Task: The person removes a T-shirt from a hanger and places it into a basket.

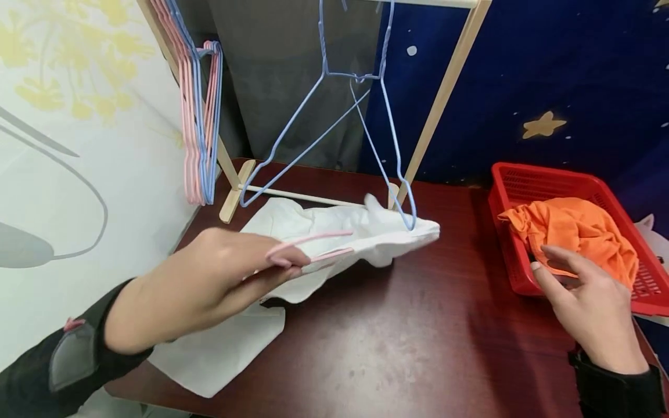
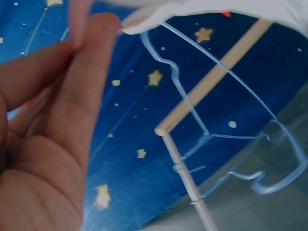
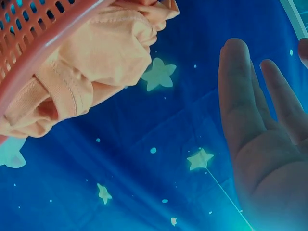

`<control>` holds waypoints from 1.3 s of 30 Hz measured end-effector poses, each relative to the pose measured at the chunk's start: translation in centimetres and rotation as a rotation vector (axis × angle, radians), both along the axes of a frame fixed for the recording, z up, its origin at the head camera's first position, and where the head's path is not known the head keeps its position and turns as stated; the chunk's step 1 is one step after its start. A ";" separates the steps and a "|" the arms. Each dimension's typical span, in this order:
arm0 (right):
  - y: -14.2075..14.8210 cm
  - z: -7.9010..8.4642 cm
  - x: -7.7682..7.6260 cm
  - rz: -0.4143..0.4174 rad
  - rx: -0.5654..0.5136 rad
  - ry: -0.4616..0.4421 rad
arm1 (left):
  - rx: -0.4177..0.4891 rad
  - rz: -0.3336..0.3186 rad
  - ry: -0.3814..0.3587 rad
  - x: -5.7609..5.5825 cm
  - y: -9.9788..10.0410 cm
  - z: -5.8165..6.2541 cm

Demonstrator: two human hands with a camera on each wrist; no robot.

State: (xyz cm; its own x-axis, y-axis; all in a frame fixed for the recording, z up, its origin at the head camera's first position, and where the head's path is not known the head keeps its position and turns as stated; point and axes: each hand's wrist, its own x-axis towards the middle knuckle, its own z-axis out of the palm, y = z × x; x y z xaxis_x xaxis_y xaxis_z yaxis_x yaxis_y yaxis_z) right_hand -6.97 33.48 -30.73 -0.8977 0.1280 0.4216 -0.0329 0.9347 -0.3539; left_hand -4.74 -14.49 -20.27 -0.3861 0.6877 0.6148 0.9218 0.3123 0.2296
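"What do I have nearest the head camera?"

"The left hand, thumb and fingers pinching a pink hanger. Over on the other side I have the right hand, its fingers loosely extended and gripping nothing, just beside the basket."

"And the garment?"

"Just past the left fingertips. The white garment spreads over the dark table, its far end pointing to the right. The pink wire meets the cloth; how deep it goes, I can't tell."

"How would I work this well?"

"I'd want a firm pinch near the hook end, if that is the end in the fingers, with the hanger level so the cloth doesn't slide. The free right hand looks best used on the garment's far end, easing the fabric along the wire and squaring both shoulders."

"Anything to snag on?"

"I'd watch the blue hangers hanging just beyond. One lower corner overlaps the garment from my view; whether it touches, I can't say. I'd favour lifting clear of it."

"Farther off?"

"To the right, orange cloth heaped in a red basket. Behind, the wooden rack, with bunched pink and blue hangers at the left, then a starry blue curtain."
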 end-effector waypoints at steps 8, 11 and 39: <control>-1.6 -0.8 0.3 0.097 -0.038 0.048 | -0.089 0.027 -0.405 -5.8 0.9 -5.4; -3.2 -1.4 0.2 0.206 -0.040 0.102 | -0.087 0.049 -0.467 -6.2 1.1 -6.9; -17.2 -3.6 -0.6 0.957 -0.157 0.234 | -0.099 -0.002 -0.407 -4.5 4.2 -8.4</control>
